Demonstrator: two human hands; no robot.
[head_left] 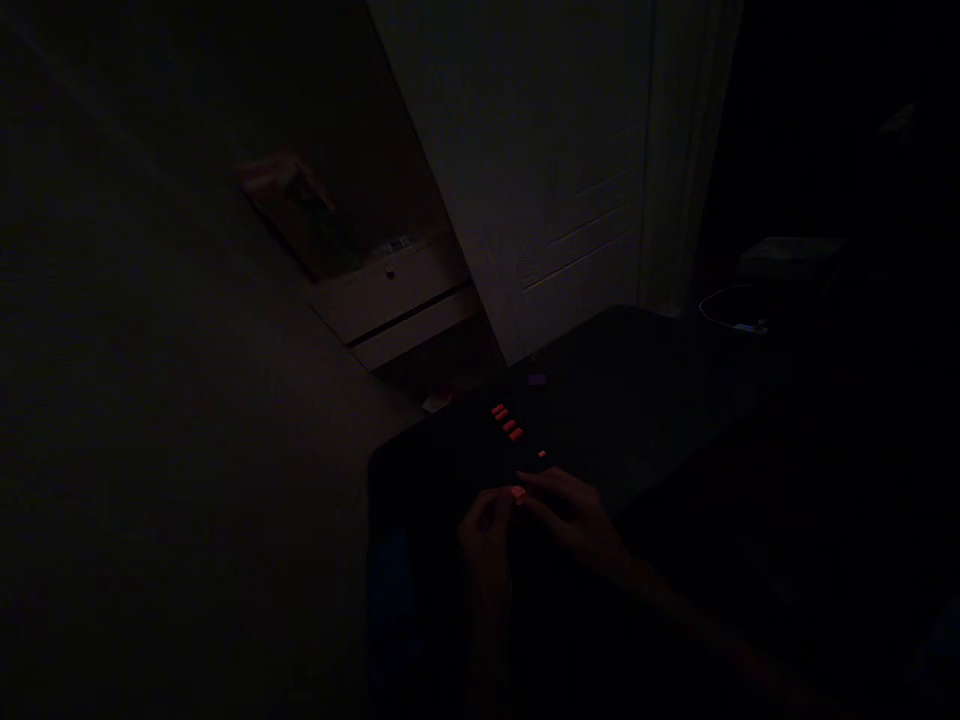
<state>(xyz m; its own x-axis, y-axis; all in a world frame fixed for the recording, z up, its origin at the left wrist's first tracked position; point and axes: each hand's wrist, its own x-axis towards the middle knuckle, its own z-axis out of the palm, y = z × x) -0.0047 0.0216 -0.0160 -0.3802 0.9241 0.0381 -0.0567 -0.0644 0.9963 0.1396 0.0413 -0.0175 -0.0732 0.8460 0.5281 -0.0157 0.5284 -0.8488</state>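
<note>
The picture is very dark. A small reddish-orange block (518,494) is between my two hands, above the dark table. My left hand (486,525) pinches it from the left with thumb and fingertips. From the right, the thumb and index finger of my right hand (574,512) close in around the same block. Just past my right fingers lies one small loose reddish piece (541,454). Farther off, several reddish-orange blocks (509,426) lie in a slanting row on the table. The block's details are too dim to make out.
The dark table (637,390) reaches away to the right, with a purple item (536,380) near its far edge. A white cable (720,318) lies at the far right. Beyond stand a pale door (555,180) and a drawer unit (397,300). A wall is at left.
</note>
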